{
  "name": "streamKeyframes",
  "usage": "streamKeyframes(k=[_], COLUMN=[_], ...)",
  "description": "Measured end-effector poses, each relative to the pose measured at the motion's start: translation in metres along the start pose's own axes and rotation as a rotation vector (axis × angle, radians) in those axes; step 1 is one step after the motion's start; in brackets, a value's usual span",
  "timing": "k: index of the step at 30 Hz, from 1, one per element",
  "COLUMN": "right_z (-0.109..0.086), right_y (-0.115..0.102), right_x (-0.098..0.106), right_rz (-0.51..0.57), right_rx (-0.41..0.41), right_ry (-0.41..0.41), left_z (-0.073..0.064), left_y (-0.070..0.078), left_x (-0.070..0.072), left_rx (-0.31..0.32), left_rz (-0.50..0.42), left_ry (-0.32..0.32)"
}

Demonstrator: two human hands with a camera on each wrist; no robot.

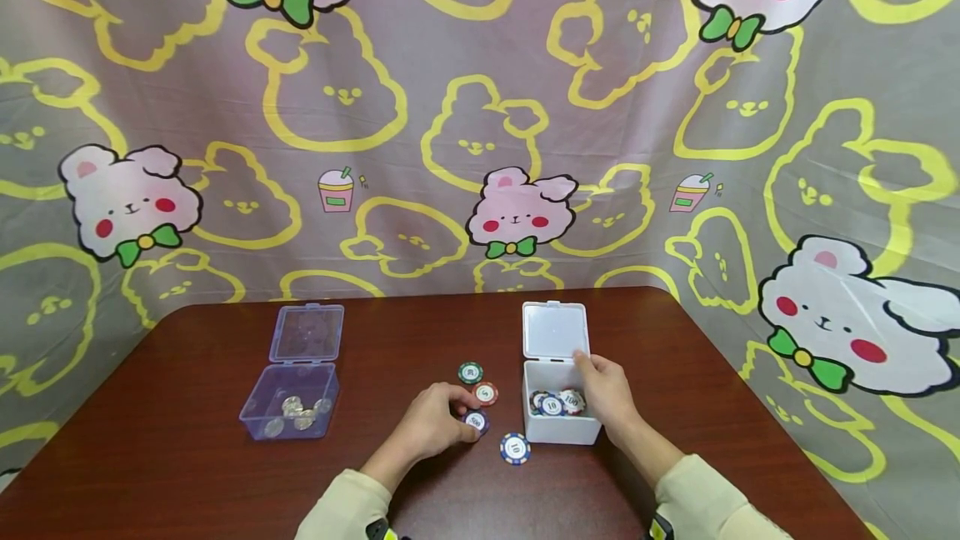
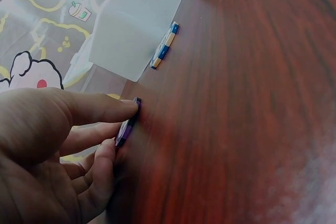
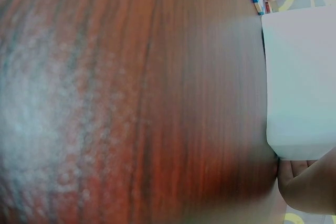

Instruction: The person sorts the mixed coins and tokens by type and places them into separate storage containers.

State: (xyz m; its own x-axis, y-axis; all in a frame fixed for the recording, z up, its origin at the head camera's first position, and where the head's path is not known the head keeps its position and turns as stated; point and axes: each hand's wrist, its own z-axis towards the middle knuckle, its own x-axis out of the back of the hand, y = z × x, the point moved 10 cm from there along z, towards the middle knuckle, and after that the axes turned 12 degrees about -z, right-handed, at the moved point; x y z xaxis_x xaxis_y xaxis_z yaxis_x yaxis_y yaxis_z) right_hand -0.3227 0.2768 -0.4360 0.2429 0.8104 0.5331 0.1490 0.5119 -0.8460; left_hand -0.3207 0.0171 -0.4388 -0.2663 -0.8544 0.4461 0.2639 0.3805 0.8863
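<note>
My left hand (image 1: pixel 429 423) pinches a purple poker chip (image 1: pixel 476 421) by its edges, low at the table. In the left wrist view, thumb and fingertips touch that chip's rim. Beyond it lie a red chip (image 1: pixel 485 393) and a green chip (image 1: pixel 470 372). A blue chip (image 1: pixel 515 448) rests near the front left corner of a white box (image 1: pixel 562 432). The box's lid stands open, and several chips (image 1: pixel 552 405) lie inside. My right hand (image 1: pixel 611 394) holds the box at its right side; in the right wrist view the box hides part of the fingers.
To the left stands a translucent purple box (image 1: pixel 288 427) with its lid (image 1: pixel 306 333) open and several silver coins (image 1: pixel 303 419) inside. Everything rests on a dark red-brown wooden table (image 1: pixel 187 440). A patterned cloth (image 1: pixel 420 107) hangs behind the table and along its sides.
</note>
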Motion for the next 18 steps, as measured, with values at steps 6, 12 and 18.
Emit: streamKeyframes(k=[6,12,18], right_z=[0.0006,0.0012,0.0017], right_y=[0.0002,0.0009,0.001], right_x=[-0.0009,-0.0013,-0.0019], right_rz=[-0.003,0.0,0.001], right_rx=[-0.001,0.006,0.009], right_ry=[-0.006,-0.001,-0.005], left_z=[-0.0011,-0.0028,-0.0059], left_y=[0.0023,0.0048,0.0082], left_x=[0.0005,0.0008,0.0011], left_rx=[-0.011,-0.035,-0.073], left_rz=[0.014,0.0,-0.014], left_ry=[0.006,0.006,0.0])
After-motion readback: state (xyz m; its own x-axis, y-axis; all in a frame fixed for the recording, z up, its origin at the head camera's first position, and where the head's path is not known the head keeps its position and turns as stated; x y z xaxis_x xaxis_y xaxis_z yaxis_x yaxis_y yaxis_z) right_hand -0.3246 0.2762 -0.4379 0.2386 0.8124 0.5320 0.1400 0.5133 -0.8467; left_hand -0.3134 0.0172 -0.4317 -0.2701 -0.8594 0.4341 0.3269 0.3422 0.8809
